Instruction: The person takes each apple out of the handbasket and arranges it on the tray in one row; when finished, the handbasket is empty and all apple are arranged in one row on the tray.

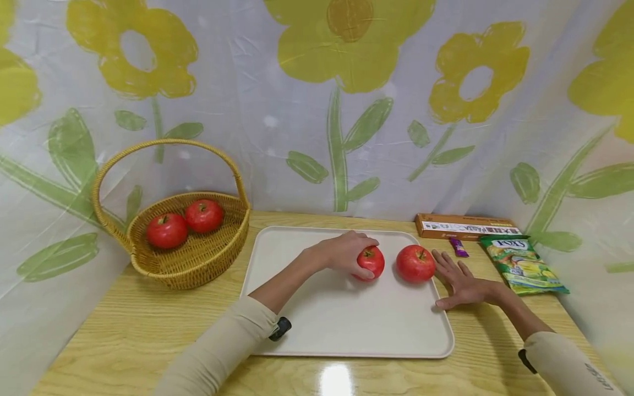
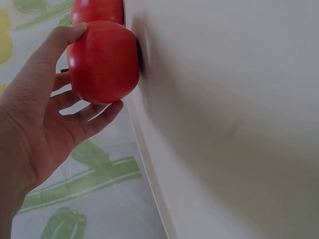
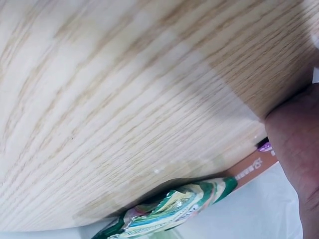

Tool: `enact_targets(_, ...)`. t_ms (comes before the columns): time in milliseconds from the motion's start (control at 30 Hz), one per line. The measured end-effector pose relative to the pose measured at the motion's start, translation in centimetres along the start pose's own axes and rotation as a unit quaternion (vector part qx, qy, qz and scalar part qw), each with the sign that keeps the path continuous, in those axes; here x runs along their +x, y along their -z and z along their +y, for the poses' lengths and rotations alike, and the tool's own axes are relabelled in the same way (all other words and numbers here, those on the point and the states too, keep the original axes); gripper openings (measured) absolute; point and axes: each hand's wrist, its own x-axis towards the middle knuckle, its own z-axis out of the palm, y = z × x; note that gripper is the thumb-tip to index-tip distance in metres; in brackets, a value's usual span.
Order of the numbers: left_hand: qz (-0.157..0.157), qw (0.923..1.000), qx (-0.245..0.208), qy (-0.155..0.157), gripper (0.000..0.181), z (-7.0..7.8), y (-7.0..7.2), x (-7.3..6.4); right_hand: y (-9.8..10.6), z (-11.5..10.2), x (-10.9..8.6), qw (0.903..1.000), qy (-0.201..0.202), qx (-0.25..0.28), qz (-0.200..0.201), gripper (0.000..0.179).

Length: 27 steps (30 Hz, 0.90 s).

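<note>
On the white tray [image 1: 317, 324], my left hand [image 1: 346, 254] holds a red apple [image 1: 372, 263] from its left side. In the left wrist view the thumb lies on one side of that apple [image 2: 103, 62] and the fingers curve round another. A second red apple [image 1: 415, 264] sits just to its right on the tray. My right hand [image 1: 460, 283] spreads its fingers over the tray's right edge, the fingertips close beside the second apple; whether they touch it I cannot tell. Only part of the right hand [image 3: 296, 144] shows in the right wrist view.
A wicker basket [image 1: 198, 269] with a tall handle stands at the left, two red apples [image 1: 167, 231] inside. At the back right lie a pasta box [image 1: 465, 226], a small purple packet [image 1: 458, 247] and a green snack bag [image 1: 525, 265]. A flowered curtain [image 1: 257, 137] hangs behind the wooden table [image 1: 114, 335].
</note>
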Motion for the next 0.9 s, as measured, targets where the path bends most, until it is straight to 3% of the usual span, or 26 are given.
enact_targets(233,0.0,0.9998,-0.005,0.019,0.078,-0.2,-0.41,-0.23,-0.04,-0.04,-0.21,0.9999,0.01,0.007,0.005,0.124)
enact_targets(900,0.007,0.9998,-0.009,0.018,0.086,-0.29,-0.29,-0.22,0.11,-0.06,-0.12,1.0,0.004,0.008,0.001,0.125)
